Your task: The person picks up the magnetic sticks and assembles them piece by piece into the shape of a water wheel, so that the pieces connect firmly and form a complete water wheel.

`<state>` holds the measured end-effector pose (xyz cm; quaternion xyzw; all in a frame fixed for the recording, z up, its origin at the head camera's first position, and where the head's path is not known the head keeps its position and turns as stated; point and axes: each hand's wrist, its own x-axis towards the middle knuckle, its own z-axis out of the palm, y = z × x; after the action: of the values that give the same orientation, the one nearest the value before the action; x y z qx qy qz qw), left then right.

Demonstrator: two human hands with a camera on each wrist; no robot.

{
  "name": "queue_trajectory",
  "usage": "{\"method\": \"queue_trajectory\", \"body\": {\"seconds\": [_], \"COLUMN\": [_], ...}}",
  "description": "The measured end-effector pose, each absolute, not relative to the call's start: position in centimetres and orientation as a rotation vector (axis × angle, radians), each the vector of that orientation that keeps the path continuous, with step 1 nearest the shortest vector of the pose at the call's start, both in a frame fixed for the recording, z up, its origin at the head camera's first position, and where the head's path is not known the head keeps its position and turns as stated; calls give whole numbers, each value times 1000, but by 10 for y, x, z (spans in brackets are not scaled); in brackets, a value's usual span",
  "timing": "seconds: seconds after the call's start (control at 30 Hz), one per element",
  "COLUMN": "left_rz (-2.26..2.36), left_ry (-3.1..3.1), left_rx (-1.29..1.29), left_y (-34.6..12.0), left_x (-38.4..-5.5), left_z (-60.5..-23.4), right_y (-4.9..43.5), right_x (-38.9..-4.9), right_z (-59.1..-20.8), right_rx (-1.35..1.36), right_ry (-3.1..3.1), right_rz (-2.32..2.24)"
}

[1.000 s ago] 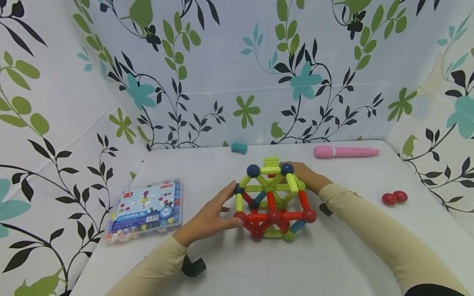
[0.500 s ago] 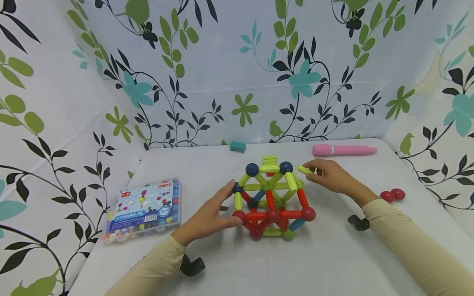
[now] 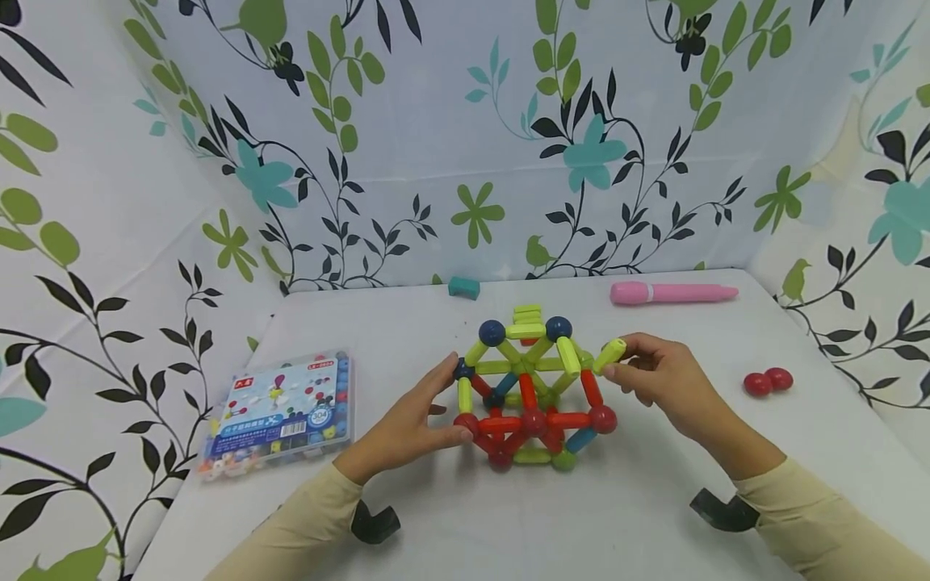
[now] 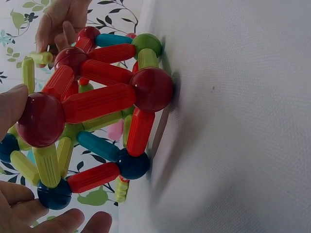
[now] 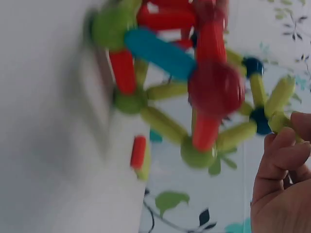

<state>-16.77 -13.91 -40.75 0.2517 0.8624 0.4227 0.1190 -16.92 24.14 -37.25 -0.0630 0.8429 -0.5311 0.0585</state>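
A ball-and-stick model (image 3: 534, 422) of red, blue and yellow-green plastic parts stands on the white table. At its left side my left hand (image 3: 414, 420) holds it: the thumb is on a red ball (image 4: 41, 120) and the fingers are around a dark blue ball (image 4: 54, 194). My right hand (image 3: 664, 379) pinches a loose yellow-green stick (image 3: 610, 355) between thumb and fingertips, at the model's upper right. In the right wrist view the stick's end overlaps a dark blue ball (image 5: 261, 120), and that view is blurred.
Behind the model lie several yellow-green sticks (image 3: 527, 313). A clear parts box (image 3: 279, 407) with a printed label is at left. Farther back are a teal block (image 3: 463, 288) and a pink pen-shaped thing (image 3: 672, 294). Two red balls (image 3: 757, 384) lie at right.
My right hand has come out from behind the model with a yellow-green stick, moved right and turned the stick upward. The left hand and model have stayed in place.
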Motion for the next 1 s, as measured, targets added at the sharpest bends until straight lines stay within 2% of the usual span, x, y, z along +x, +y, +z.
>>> {"method": "queue_trajectory", "body": {"seconds": [0.27, 0.7, 0.87, 1.0], "left_rz": [1234, 1224, 1239, 1241], "left_ry": [2518, 2522, 2523, 2513], "left_rx": [737, 716, 716, 737], "left_y": [-140, -141, -141, -140], "left_x": [-168, -169, -169, -169], "left_z": [-407, -408, -408, -408], "right_y": [210, 171, 186, 239], "right_x": [-141, -129, -128, -143], "right_z": [-376, -384, -378, -363], "right_rx": [-176, -235, -370, -470], "right_ry": [2385, 2545, 2691, 3019], "right_rz": [-1656, -1514, -1417, -1047]}}
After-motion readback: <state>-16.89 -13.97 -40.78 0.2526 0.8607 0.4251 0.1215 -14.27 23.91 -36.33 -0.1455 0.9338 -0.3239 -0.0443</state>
